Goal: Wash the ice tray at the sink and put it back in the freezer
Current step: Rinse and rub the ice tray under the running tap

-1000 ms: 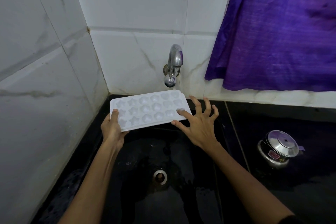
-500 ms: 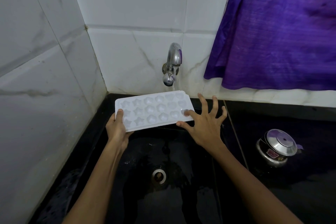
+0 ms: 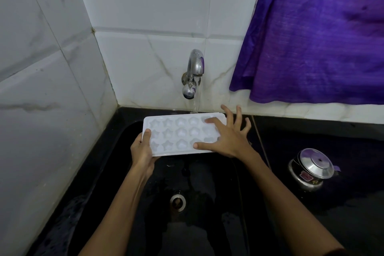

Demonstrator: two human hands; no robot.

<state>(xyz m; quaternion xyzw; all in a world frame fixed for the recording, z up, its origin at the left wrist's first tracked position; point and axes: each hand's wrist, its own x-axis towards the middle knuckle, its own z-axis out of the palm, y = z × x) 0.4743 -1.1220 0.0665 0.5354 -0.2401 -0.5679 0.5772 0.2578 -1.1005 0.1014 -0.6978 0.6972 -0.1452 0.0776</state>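
Note:
A white ice tray (image 3: 178, 134) with star-shaped and round moulds is held level over the black sink (image 3: 124, 172), just below the steel tap (image 3: 194, 72). A thin stream of water falls from the tap onto the tray's far right edge. My left hand (image 3: 143, 151) grips the tray's left end, thumb on top. My right hand (image 3: 226, 135) lies spread on the tray's right end, fingers apart, with fingertips on the moulds.
The sink drain (image 3: 177, 202) lies below the tray. A small steel pot with a lid (image 3: 311, 169) stands on the wet black counter to the right. A purple cloth (image 3: 315, 33) hangs at the upper right. White tiled walls close in the left and back.
The tray has shifted right, under the tap. My right hand has moved from the tray's right edge onto its top surface, and water now reaches the tray.

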